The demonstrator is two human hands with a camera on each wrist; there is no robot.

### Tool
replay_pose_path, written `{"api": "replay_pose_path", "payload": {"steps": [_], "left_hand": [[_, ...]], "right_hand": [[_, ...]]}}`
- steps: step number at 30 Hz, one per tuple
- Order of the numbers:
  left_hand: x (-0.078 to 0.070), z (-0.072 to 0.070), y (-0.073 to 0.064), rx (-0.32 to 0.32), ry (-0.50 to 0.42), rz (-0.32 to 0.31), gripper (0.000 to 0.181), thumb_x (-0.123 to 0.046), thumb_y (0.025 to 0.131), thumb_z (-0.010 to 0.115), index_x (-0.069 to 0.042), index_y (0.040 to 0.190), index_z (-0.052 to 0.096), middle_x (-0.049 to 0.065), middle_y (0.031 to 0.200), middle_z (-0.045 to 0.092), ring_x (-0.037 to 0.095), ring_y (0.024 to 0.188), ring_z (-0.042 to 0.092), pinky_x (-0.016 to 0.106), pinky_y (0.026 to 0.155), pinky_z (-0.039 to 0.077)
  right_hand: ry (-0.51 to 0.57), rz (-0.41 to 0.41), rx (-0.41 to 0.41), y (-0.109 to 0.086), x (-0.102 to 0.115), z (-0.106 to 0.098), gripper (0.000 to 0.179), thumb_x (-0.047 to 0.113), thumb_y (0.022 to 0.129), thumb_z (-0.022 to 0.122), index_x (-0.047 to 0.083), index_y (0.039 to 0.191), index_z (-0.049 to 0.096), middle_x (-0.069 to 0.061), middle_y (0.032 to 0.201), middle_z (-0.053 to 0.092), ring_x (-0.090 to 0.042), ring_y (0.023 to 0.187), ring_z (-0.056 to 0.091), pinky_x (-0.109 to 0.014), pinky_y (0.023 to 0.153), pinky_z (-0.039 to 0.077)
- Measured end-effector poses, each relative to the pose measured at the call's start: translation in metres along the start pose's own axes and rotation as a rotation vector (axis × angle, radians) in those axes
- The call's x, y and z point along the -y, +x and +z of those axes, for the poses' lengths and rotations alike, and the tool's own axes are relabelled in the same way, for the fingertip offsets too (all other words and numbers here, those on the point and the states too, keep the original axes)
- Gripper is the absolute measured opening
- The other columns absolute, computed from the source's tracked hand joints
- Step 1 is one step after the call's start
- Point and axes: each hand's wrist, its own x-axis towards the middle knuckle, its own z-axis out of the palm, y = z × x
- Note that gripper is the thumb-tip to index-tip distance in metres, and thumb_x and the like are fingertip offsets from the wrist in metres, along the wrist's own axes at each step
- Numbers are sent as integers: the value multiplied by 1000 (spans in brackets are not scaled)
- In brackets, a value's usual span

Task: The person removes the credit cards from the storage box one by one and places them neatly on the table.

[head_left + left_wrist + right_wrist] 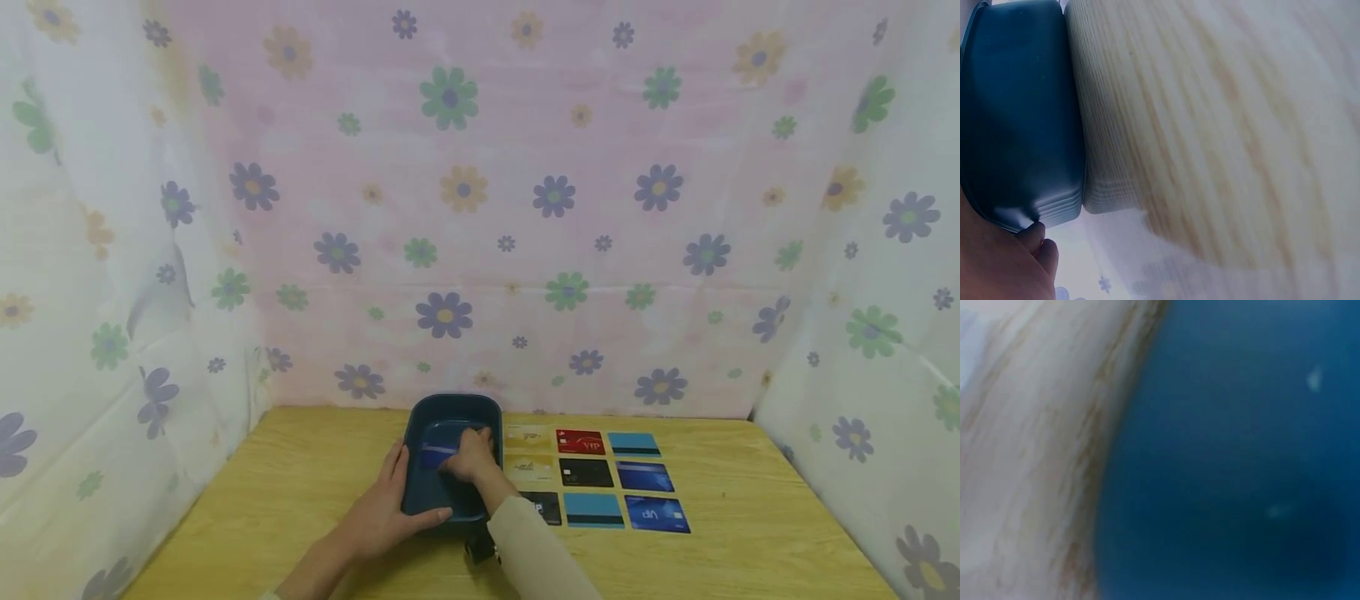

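A deep dark-blue plastic tray [452, 407] with rounded corners stands on the table. My left hand [375, 515] holds it at the near left corner, fingers along the left side and thumb across the near end. The left wrist view shows fingertips against the outer wall of the tray [1022, 112]. Inside the tray, my right hand [474, 458] has its fingers bent over a blue card [433, 455] and seems to pinch its edges; the hand covers part of the card. In the right wrist view only the blurred tray wall [1222, 456] and tabletop appear.
Right of the tray, several cards lie in rows: gold ones, a red VIP card [580, 442], black ones [586, 472], light-blue ones [593, 510] and dark-blue ones [657, 514]. A small black object [480, 547] shows by the right sleeve. Flowered cloth [495, 208] encloses the wooden table [765, 517].
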Motion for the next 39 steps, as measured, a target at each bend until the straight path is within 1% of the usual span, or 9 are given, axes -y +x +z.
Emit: {"api": "replay_pose_path", "payload": {"steps": [5,10,12,16,22,25,28,33,39], "left_hand": [[0,0,0,2,3,-2,128,-73,82,71,0,164,5,18,171,-2,47,145,36,62,107,42],[0,0,0,-1,3,4,128,-73,81,71,0,164,6,18,171,-1,47,145,36,62,108,41],[0,0,1,-1,2,9,128,-73,81,71,0,164,5,18,171,-2,47,145,36,62,108,41],[1,1,1,1,4,12,128,-73,82,70,0,164,5,18,171,-2,47,145,36,62,108,40],[2,1,2,1,5,10,127,-72,82,71,0,164,5,18,171,-2,47,146,35,61,109,40],[2,0,1,0,6,10,128,-72,82,71,1,163,5,18,171,-3,47,146,35,60,109,40],[1,0,0,3,5,7,128,-73,82,70,1,163,4,18,171,-3,47,145,36,60,108,41],[0,-2,0,13,-1,-1,127,-73,83,70,1,163,5,18,171,-3,46,144,38,60,107,43],[0,-2,0,17,-9,6,126,-72,83,70,1,163,5,18,171,-2,46,145,37,60,108,41]], "right_hand": [[-41,-8,-1,-2,0,2,37,12,69,93,-9,88,69,-33,120,47,-54,118,46,-59,99,48],[-76,1,-13,-2,2,3,54,15,70,94,-13,107,65,-34,125,47,-53,121,44,-60,102,46],[-91,6,-16,-2,3,2,55,15,71,94,-12,108,64,-32,122,47,-49,118,45,-59,100,47],[-122,1,-4,-2,4,1,45,17,71,94,-7,96,66,-27,115,48,-44,110,46,-55,96,48],[-148,-85,16,-1,1,1,43,13,75,89,-5,104,64,-22,105,60,-41,102,58,-52,94,50],[-115,-143,7,0,-1,2,37,2,76,80,-4,108,63,-20,102,64,-35,94,62,-50,88,53],[-37,-184,-5,0,-1,1,36,-8,74,69,-5,109,63,-22,106,66,-36,99,63,-50,89,52],[74,-229,-20,-2,0,-1,42,-11,74,61,-8,116,64,-25,116,66,-42,113,60,-54,99,49],[108,-238,-23,-1,0,-1,42,-12,81,59,-7,122,63,-24,118,65,-38,110,61,-53,97,50]]}}
